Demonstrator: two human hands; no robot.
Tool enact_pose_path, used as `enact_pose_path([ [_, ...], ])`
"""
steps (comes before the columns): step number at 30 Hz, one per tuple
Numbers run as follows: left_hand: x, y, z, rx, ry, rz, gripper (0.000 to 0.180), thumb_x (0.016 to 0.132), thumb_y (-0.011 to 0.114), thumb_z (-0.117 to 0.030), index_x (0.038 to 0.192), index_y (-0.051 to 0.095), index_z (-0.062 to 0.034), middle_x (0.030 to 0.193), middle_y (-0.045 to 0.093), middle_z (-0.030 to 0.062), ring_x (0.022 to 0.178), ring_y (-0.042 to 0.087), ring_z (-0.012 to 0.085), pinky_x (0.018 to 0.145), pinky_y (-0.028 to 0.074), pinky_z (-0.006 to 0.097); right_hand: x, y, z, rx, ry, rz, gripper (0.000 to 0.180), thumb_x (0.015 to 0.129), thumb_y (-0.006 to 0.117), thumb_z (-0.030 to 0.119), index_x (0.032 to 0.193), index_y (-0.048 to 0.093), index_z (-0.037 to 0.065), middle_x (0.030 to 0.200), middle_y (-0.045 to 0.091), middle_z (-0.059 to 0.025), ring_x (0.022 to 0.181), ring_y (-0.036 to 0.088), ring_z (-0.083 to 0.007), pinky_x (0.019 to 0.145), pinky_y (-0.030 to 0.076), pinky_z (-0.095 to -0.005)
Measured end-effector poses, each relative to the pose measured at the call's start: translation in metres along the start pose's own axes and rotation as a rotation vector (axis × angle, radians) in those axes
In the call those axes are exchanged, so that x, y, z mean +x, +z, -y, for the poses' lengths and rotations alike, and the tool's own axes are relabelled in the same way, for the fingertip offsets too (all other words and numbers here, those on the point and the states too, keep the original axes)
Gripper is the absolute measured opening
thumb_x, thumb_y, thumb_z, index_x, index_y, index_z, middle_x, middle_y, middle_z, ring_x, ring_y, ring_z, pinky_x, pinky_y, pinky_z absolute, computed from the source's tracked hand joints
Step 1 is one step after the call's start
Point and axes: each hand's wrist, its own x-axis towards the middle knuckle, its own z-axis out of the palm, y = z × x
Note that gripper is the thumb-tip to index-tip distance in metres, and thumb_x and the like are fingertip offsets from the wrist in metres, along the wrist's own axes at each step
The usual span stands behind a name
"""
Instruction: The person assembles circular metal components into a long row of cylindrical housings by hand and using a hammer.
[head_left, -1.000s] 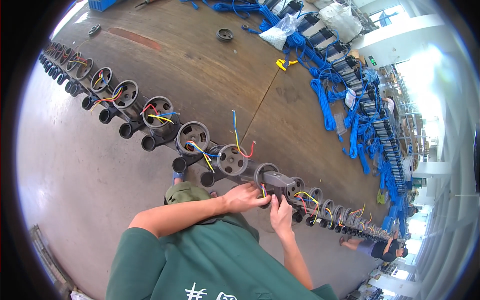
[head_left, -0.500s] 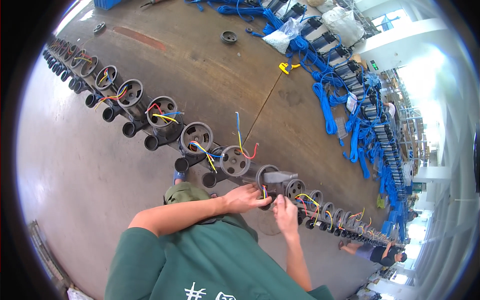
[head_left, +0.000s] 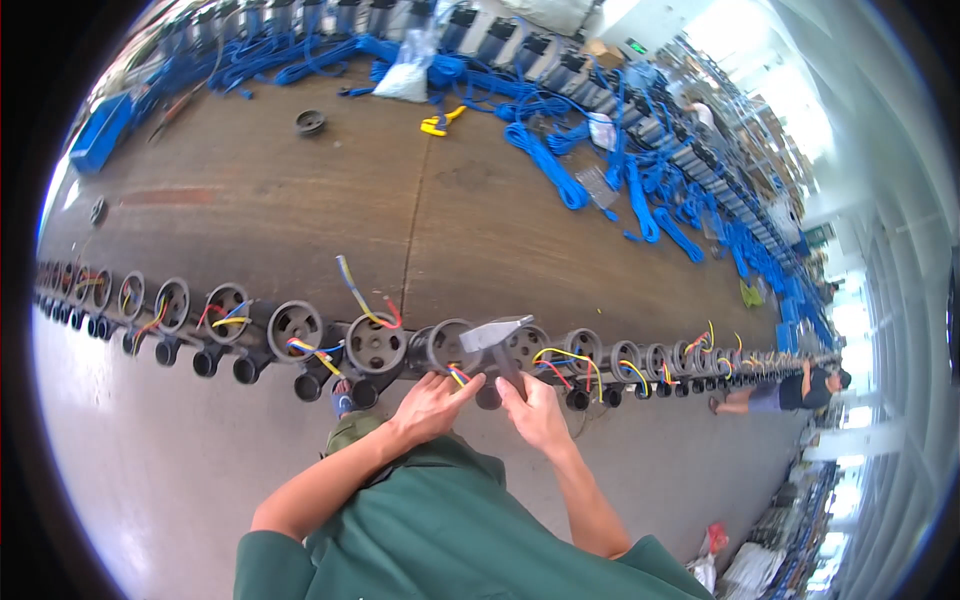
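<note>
In my right hand (head_left: 540, 416) is a hammer, its fingers wrapped round the dark handle. The grey metal head (head_left: 496, 332) is up over the rims of two round housings. My left hand (head_left: 428, 406) is at the near side of one dark grey pump housing (head_left: 434, 350), just left of the hammer. Coloured wires (head_left: 458, 374) come out of that housing, and the left fingers close on them. Beside it on the left, another round housing (head_left: 376, 344) has blue, yellow and red wires (head_left: 362, 292) standing up from it.
A long row of similar housings (head_left: 228, 310) with wires lines the near table edge. On the brown table (head_left: 300, 220) are a yellow tool (head_left: 442, 122), a black ring part (head_left: 310, 122) and blue cable coils (head_left: 548, 165). Motors stand behind. Another person (head_left: 800, 390) is far right.
The view has turned, so the row now runs nearly level. The hammer, blurred before, now shows sharply with its head raised over the rims. My left hand stays at the same housing's wires.
</note>
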Motion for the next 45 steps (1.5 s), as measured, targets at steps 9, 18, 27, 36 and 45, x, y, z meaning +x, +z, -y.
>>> enact_pose_path([
  [9, 0.006, 0.064, -0.033, -0.084, -0.12, 0.492, 0.085, 0.08, 0.078, -0.026, 0.149, 0.039, 0.0041, 0.109, 0.062, 0.0167, 0.102, 0.065, 0.0365, 0.088, 0.054, 0.048, -0.03, -0.042, -0.032, -0.162, -0.071, -0.352, 0.033, 0.104, 0.061, 0.031, 0.102, 0.063, -0.002, 0.066, 0.062, -0.0179, 0.06, 0.064, -0.0324, 0.058, 0.048, -0.0441],
  [18, 0.065, 0.116, -0.028, -0.454, -0.548, -0.236, 0.127, 0.071, 0.092, -0.027, 0.158, 0.004, 0.0037, 0.137, 0.053, 0.0254, 0.122, 0.056, 0.0451, 0.102, 0.047, 0.051, -0.015, -0.06, -0.046, 0.018, 0.03, -0.23, 0.027, 0.106, 0.059, 0.03, 0.1, 0.061, 0.004, 0.072, 0.056, 0.0046, 0.057, 0.048, -0.0027, 0.047, 0.038, -0.0217],
  [27, 0.074, 0.14, -0.005, -0.485, -0.486, -0.351, 0.11, 0.067, 0.094, -0.031, 0.151, 0.027, -0.0049, 0.129, 0.058, 0.0248, 0.12, 0.06, 0.0443, 0.098, 0.05, 0.05, -0.005, -0.046, -0.089, -0.276, -0.077, -0.236, 0.037, 0.103, 0.061, 0.035, 0.099, 0.065, -0.002, 0.075, 0.067, -0.0148, 0.066, 0.066, -0.0292, 0.062, 0.051, -0.0414],
  [36, 0.077, 0.124, -0.007, -0.489, -0.442, -0.386, 0.093, 0.066, 0.092, -0.029, 0.139, 0.04, -0.0069, 0.121, 0.055, 0.018, 0.116, 0.057, 0.0414, 0.096, 0.048, 0.049, -0.01, -0.033, -0.078, -0.373, -0.176, -0.361, 0.035, 0.106, 0.059, 0.032, 0.101, 0.063, -0.003, 0.066, 0.06, -0.0126, 0.055, 0.056, -0.0188, 0.055, 0.049, -0.0391],
  [45, 0.072, 0.119, -0.003, -0.518, -0.48, -0.359, 0.087, 0.066, 0.092, -0.031, 0.134, 0.042, -0.009, 0.12, 0.053, 0.0176, 0.116, 0.056, 0.0394, 0.098, 0.046, 0.049, -0.02, -0.053, -0.012, 0.092, 0.059, -0.252, 0.031, 0.108, 0.056, 0.035, 0.097, 0.058, 0.006, 0.064, 0.048, 0.0066, 0.05, 0.041, -0.0024, 0.043, 0.032, -0.0224],
])
